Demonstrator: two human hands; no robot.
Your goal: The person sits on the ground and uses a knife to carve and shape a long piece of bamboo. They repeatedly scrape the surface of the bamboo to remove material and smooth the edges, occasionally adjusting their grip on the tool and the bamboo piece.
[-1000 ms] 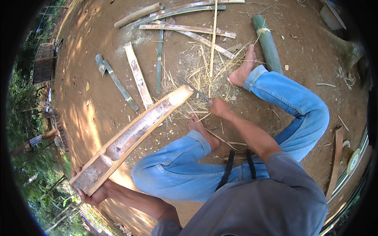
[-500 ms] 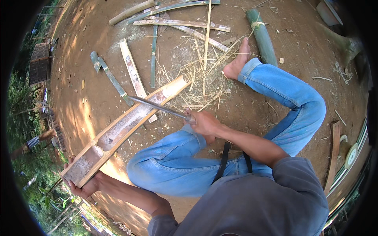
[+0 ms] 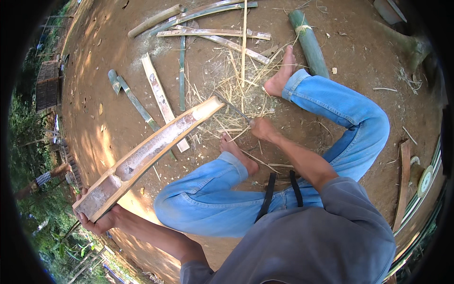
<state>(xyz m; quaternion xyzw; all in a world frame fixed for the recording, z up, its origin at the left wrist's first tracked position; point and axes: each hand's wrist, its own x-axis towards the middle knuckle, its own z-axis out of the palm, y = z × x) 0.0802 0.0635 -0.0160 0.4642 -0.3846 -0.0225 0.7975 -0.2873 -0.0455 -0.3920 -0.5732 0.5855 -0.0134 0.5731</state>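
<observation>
A long split bamboo half (image 3: 158,142) lies slantwise before me, its hollow pale inner side up and one node wall showing across it. My left hand (image 3: 101,221) is closed around its near lower-left end. In my right fist (image 3: 265,129) is the handle of a long knife (image 3: 236,111); its narrow dark blade reaches up and left to the bamboo's far end. The tip is at or behind that end, and I cannot tell whether it touches. My bare left foot (image 3: 236,154) rests on the ground below the blade.
Thin bamboo shavings (image 3: 236,80) litter the dirt beyond the knife. Around them lie split bamboo pieces (image 3: 163,90) and a thick green bamboo section (image 3: 309,45). A hatchet-like tool (image 3: 114,81) sits at left. At the right edge are a brown board (image 3: 403,180) and a round disc (image 3: 425,181).
My right hand has moved right and slightly up. The knife blade has swung from lying across the bamboo's hollow to its far end. My left hand keeps its hold.
</observation>
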